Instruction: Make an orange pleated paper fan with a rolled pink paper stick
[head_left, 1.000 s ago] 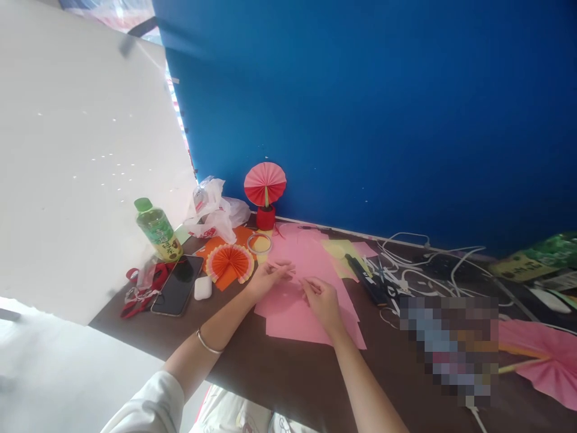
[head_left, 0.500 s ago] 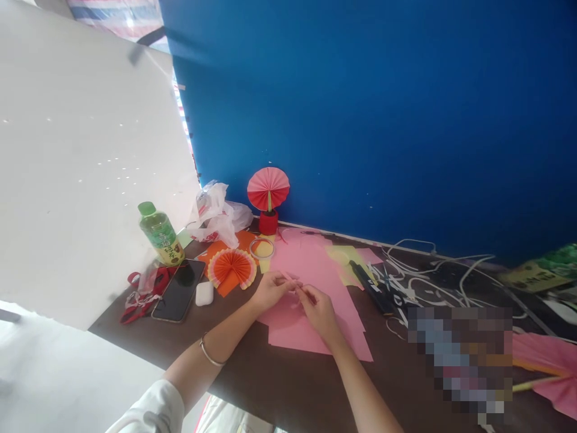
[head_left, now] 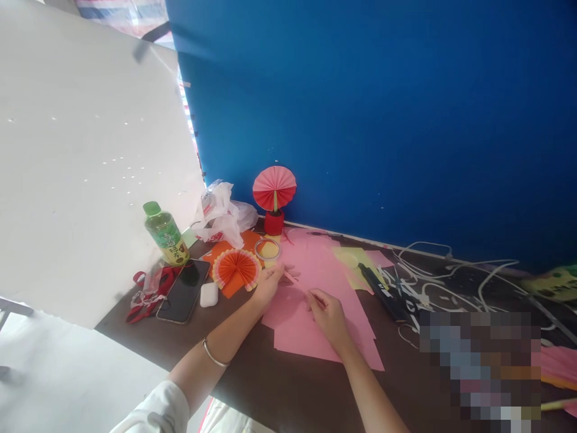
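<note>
Noted at far left on the dark tabletop: green-capped bottle, standing; red straps in front; phone lying flat just beside the straps; then white case. Behind these, crumpled plastic bag. Further right, pleated orange fan lying on orange paper, with tape roll just beside it. At the wall, pink-and-red fan upright in red pot. Mid-tabletop, above the left part of layered pink sheets: left hand, fingers extended, apparently gripping narrow pink strip near the fingertips. To its right, over the same sheets: right hand, fingers curled, tips close together; closed on anything or not, cannot tell. Change from half a second ago: hands then meeting at the strip, now apart with a visible gap. Judged a break in two-handed handling, strip left to the left hand alone, no finished form discernible in it. Right of the sheets: yellow paper, long black item, tangled white cables. At far right, partly out of frame: pink paper piece.
</note>
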### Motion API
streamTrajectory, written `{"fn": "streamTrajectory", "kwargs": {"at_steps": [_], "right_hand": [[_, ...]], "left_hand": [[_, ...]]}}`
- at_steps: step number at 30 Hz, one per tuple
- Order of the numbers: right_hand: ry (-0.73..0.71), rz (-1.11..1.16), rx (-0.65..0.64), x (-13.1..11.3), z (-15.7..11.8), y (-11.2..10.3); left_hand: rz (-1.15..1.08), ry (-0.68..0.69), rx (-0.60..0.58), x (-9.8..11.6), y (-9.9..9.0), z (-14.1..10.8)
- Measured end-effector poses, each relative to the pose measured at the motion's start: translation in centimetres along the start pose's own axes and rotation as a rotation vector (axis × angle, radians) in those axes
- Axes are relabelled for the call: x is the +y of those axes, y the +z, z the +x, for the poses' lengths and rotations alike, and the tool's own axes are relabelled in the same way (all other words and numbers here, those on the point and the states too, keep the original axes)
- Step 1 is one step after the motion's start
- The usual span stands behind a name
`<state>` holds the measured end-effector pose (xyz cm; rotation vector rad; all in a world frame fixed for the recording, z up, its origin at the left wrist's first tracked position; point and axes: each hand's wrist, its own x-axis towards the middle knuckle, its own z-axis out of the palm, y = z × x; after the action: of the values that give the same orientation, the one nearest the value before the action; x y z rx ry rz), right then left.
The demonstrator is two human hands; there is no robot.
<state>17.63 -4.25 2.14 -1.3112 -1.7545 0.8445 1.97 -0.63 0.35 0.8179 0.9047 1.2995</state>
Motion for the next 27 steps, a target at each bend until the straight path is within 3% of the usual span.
{"fn": "streamTrajectory", "kwargs": {"at_steps": [7, 12, 17, 27], "right_hand": [[-0.037, -0.067, -0.025, 0.0, -0.2, 0.5], [-0.051, -0.035, 0.004, 0.1, -0.4, 1.1], [-0.118, -0.157, 0.001, 0.6, -0.4, 1.0], [-0.248, -0.365, 0.194, 2.2, -0.3, 0.4]], "left_hand": [[0.007, 0.003, 0.011, -0.2, -0.2, 0.1], [-0.024, 0.028, 0.067, 0.5, -0.4, 0.3], [-0.096, 0.083, 0.138, 0.6, -0.8, 0.9], [-0.180, 0.016, 0.069, 1.1, -1.1, 0.7]]}}
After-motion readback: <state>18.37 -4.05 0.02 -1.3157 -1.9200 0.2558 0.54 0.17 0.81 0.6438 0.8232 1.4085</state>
